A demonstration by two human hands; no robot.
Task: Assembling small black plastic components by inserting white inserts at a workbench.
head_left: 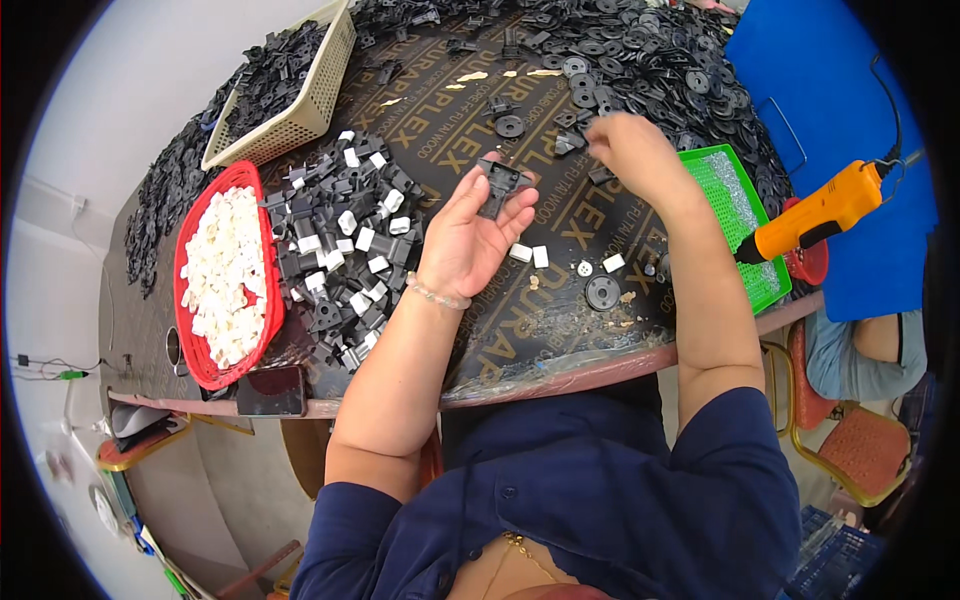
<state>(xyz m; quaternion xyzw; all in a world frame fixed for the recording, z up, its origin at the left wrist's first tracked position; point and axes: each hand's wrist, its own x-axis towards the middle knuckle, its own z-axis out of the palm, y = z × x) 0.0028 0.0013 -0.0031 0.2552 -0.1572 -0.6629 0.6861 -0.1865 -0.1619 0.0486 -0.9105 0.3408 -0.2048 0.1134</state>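
Note:
My left hand (474,232), palm up, holds a black plastic bracket (500,186) between thumb and fingers. My right hand (634,150) is over the table to its right, fingers bent and drawn together; what they hold, if anything, is hidden. Just left of its fingertips lies a small black plastic part (570,142). A black disc (510,126) lies beyond my left hand. Between my forearms are white blocks (540,256), a small white round piece (585,268) and another black disc (602,293).
Left of my arm, black-and-white assemblies (340,240) lie heaped beside a red basket (262,330) of white pieces. A beige crate (318,112) holds black parts. Black discs (690,85) pile at the back right. An orange power screwdriver (825,212) overhangs a green tray (752,188) of screws.

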